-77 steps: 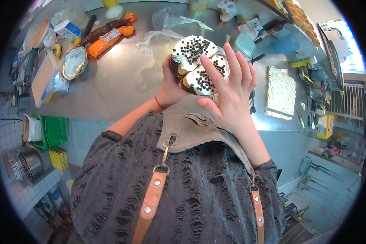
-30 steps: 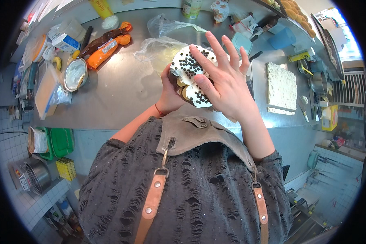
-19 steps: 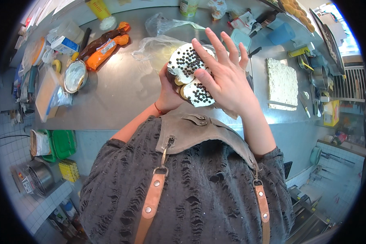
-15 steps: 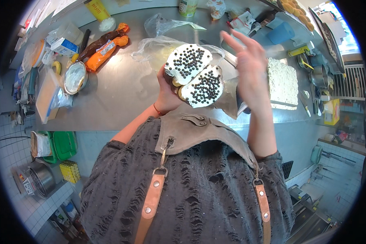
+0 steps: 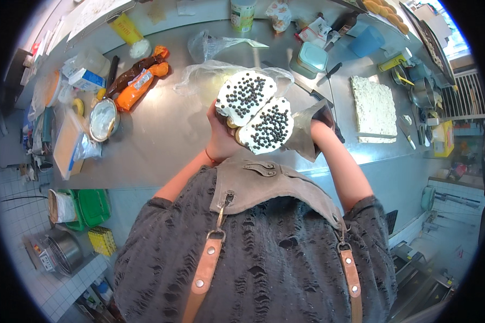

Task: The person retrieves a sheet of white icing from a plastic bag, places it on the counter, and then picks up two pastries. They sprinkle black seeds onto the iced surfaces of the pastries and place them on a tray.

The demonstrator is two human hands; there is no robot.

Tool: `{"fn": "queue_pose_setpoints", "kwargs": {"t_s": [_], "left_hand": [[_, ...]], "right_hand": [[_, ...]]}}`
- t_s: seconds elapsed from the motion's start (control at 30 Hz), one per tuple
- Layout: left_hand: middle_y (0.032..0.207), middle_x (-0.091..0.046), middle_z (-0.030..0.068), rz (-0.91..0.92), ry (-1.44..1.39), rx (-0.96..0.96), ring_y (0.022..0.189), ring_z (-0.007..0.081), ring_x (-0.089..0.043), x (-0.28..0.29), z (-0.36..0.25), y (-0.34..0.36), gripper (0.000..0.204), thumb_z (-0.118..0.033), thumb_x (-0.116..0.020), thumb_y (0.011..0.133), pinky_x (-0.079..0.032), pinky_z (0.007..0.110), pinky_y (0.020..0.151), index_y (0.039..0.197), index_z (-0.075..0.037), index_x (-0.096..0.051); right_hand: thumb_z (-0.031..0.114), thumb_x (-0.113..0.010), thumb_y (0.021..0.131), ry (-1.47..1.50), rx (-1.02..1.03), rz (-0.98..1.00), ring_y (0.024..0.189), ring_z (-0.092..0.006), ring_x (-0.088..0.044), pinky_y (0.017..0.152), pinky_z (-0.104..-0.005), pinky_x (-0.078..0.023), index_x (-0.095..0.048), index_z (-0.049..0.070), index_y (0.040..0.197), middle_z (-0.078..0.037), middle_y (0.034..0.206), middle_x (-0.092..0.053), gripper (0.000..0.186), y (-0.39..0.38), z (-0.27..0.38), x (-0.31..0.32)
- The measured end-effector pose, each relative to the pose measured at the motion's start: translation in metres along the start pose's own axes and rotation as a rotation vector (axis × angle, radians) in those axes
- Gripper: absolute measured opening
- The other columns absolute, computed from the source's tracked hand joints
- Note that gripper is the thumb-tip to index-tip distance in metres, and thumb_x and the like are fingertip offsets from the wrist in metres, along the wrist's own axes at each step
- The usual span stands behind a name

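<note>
In my left hand I hold a pair of round pastries side by side, the upper pastry touching the lower pastry. Both are spread with white cream and dotted with small dark balls, and their brown sides show at the left. My left fingers wrap around them from the left and below. Just to their right stands a silver-grey pouch with its mouth spread. My right hand reaches into that pouch, so its fingers are hidden. Behind the pastries lies a clear plastic bag.
On the steel table at left lie an orange piping bag, a brown one and a bowl of white cream. At right are a pale speckled slab, a teal tin and knives, including a black-handled knife.
My right hand has come down from its raised, blurred position right of the pastries and gone into the pouch. My left hand still holds the pastries. The teal tin is now uncovered.
</note>
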State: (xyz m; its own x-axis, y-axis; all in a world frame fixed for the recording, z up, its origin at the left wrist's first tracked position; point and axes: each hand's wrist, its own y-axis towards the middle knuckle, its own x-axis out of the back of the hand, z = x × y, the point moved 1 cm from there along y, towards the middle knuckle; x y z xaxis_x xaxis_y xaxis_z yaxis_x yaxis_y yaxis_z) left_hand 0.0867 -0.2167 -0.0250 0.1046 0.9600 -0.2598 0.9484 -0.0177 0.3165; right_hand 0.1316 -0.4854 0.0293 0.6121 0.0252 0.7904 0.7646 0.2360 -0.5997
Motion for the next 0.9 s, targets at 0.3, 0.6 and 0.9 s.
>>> {"fn": "queue_pose_setpoints", "kwargs": {"t_s": [0.3,0.6,0.9], "left_hand": [[0.153,-0.033,0.0170,0.027,0.228,-0.268,0.140,0.0281,-0.046,0.000,-0.017,0.000,0.136,-0.006,-0.100,0.062,-0.041,0.046,0.117,0.155,-0.014,-0.001],[0.152,-0.034,0.0169,0.031,0.188,-0.276,0.139,0.0280,-0.047,-0.001,-0.023,0.004,0.135,-0.004,-0.098,0.063,-0.042,0.046,0.115,0.155,-0.015,-0.001],[0.153,-0.033,0.0160,0.079,0.158,-0.247,0.141,0.0289,-0.045,-0.013,-0.017,0.008,0.132,-0.002,-0.096,0.066,-0.043,0.047,0.116,0.156,-0.016,-0.001]], "right_hand": [[0.010,-0.065,0.092,0.012,0.132,-0.013,0.094,-0.0369,-0.073,0.080,-0.0464,-0.059,-0.074,0.003,0.091,-0.019,0.099,-0.075,0.012,-0.001,0.042,-0.001],[0.009,-0.065,0.091,-0.169,-0.014,-0.160,0.093,-0.0355,-0.073,0.078,-0.0454,-0.060,-0.074,0.003,0.091,-0.019,0.097,-0.075,0.011,-0.033,0.003,0.009],[0.015,-0.072,0.093,0.285,0.204,-0.919,0.075,-0.0294,-0.071,0.066,-0.0387,-0.055,-0.070,0.004,0.094,-0.012,0.082,-0.072,0.011,-0.134,0.021,0.090]]}}
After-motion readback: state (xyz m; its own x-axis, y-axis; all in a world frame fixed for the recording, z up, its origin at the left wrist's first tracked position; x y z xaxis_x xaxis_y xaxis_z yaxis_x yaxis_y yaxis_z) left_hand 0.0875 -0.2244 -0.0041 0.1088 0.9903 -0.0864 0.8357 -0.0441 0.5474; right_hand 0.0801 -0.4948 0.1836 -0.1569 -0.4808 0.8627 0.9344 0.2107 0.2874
